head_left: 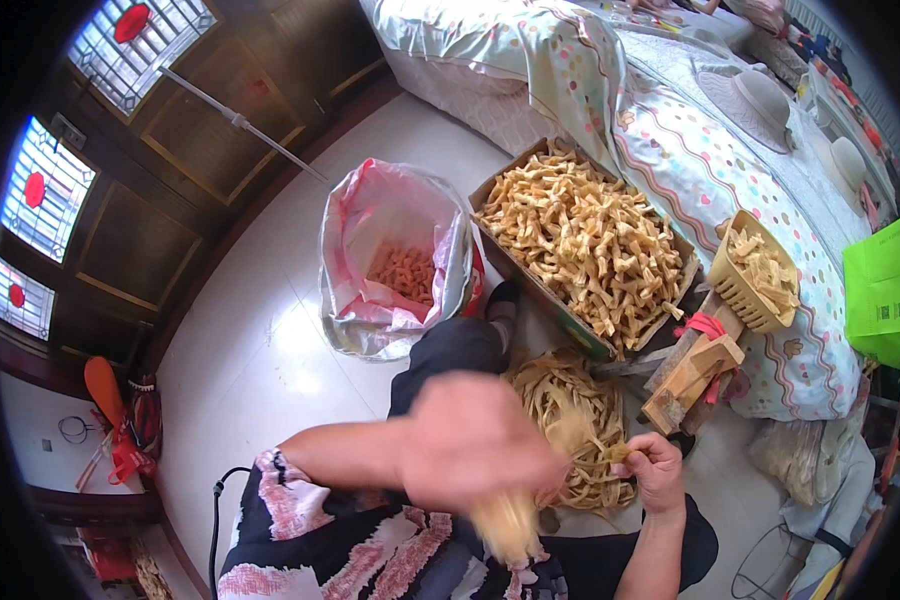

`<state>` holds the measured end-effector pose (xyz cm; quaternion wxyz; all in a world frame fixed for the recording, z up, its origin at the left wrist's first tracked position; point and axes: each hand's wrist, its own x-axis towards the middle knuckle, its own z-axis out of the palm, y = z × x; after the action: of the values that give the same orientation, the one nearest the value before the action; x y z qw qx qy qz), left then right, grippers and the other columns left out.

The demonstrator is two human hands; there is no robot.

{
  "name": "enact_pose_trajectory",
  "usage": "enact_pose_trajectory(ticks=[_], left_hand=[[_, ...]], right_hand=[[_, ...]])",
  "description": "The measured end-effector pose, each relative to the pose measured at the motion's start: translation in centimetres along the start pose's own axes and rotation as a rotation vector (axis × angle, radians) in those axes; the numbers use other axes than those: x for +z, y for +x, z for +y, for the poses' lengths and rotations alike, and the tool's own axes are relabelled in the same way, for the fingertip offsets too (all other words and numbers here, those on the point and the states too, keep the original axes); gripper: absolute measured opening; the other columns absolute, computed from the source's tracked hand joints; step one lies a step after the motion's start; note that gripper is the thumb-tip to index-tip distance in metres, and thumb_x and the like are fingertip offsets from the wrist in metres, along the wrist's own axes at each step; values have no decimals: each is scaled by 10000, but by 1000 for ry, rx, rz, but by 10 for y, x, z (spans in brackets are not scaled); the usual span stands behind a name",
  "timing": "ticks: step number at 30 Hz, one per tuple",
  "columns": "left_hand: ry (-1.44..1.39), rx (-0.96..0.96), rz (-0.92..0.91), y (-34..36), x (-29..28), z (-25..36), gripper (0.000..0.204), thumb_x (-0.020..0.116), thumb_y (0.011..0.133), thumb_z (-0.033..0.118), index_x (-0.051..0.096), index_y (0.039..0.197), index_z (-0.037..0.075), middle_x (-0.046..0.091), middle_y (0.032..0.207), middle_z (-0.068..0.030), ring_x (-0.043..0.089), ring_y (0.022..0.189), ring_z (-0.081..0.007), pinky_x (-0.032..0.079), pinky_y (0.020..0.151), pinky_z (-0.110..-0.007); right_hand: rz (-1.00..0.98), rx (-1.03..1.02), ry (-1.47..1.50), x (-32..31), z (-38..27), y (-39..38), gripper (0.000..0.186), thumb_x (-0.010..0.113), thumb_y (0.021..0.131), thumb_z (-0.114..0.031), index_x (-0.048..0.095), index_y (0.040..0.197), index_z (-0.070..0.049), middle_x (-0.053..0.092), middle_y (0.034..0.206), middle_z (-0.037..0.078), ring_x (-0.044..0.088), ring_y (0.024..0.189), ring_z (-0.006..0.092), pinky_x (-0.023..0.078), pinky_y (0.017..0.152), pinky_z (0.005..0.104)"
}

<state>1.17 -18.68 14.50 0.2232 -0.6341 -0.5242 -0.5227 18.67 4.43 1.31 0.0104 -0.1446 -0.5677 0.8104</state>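
Note:
My left hand is raised over my lap and smeared by motion. It is closed on a blurred yellowish-tan strip that hangs below it. My right hand is lower and further right, its thumb and fingers pinching the end of a thin tan strip. Between and beyond the hands lies a heap of long, flat tan strips. Past the heap stands a cardboard box piled high with knotted tan pieces.
An open white sack with pink lining holds orange-brown pieces. A yellow plastic basket of tan pieces sits by a wooden block stand tied with red cloth. A bed with a dotted cover runs along the right. Dark wooden panelling lines the left.

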Motion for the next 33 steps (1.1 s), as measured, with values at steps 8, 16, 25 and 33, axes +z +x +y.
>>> enact_pose_trajectory(ticks=[8, 16, 25, 33], left_hand=[[967, -1216, -224, -153, -97, -128, 355, 706, 771, 278, 616, 1047, 74, 613, 1035, -138, 587, 962, -278, 458, 827, -370], [110, -872, -446, -90, 39, -117, 304, 600, 783, 62, 628, 1085, 45, 651, 1029, -144, 633, 928, -226, 493, 825, -350], [-1016, -1542, -770, -107, 201, -63, 125, 535, 760, 89, 631, 814, 30, 554, 628, -26, 504, 558, -99, 375, 440, -243], [-1387, -498, -768, -9, 194, -21, 270, 649, 859, 270, 664, 979, 30, 605, 1030, -130, 491, 1057, -312, 421, 842, -367]], right_hand=[[-36, 68, -324, 26, 4, 7, 81, 659, 848, -74, 618, 841, -4, 572, 673, -17, 509, 624, 45, 420, 552, 202], [227, -153, -806, 17, 13, 17, 216, 747, 733, -95, 550, 770, -15, 604, 657, 101, 585, 586, 165, 466, 551, 297], [139, -714, -1084, 11, -22, 3, 188, 762, 735, -166, 621, 803, -62, 602, 669, 116, 581, 571, 298, 468, 515, 363], [632, -661, -423, -44, -40, -29, 139, 546, 875, -120, 564, 825, 8, 562, 726, 63, 510, 628, 138, 444, 576, 277]])
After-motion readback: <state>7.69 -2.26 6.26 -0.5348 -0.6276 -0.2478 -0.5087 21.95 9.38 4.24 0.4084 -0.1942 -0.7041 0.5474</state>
